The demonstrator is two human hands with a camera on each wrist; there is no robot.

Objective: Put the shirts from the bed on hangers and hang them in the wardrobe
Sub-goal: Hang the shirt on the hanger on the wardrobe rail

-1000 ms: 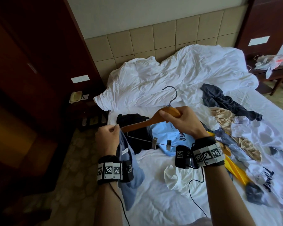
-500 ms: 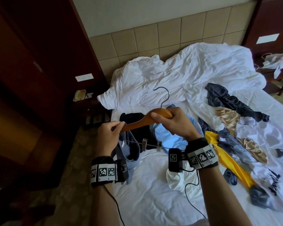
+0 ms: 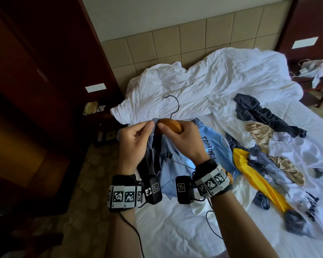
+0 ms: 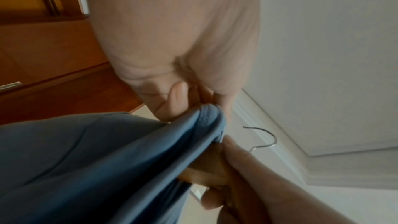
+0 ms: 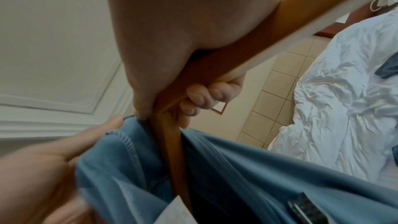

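A wooden hanger (image 3: 172, 125) with a metal hook (image 3: 172, 105) is held above the bed's near left corner. My right hand (image 3: 181, 138) grips its middle, fingers curled round the wood (image 5: 206, 98). My left hand (image 3: 136, 138) pinches the collar of a grey-blue shirt (image 3: 155, 146) against the hanger's left arm; the collar edge (image 4: 206, 117) shows bunched at my fingertips. The shirt (image 5: 237, 168) hangs down around the left arm of the hanger (image 5: 170, 151). More shirts lie on the bed: light blue printed (image 3: 214, 146), yellow (image 3: 257, 181), dark navy (image 3: 259, 112), beige (image 3: 259, 135).
A crumpled white duvet (image 3: 203, 86) covers the head of the bed (image 3: 175, 229). Dark wooden wardrobe panels (image 3: 35, 71) stand at the left. A telephone (image 3: 90, 108) sits on the left nightstand. A cluttered side table (image 3: 317, 71) is at far right.
My left hand has drawn the grey-blue shirt's collar up along the hanger's left arm to its middle, now meeting my right hand. The hanger's left arm is now covered by the shirt.
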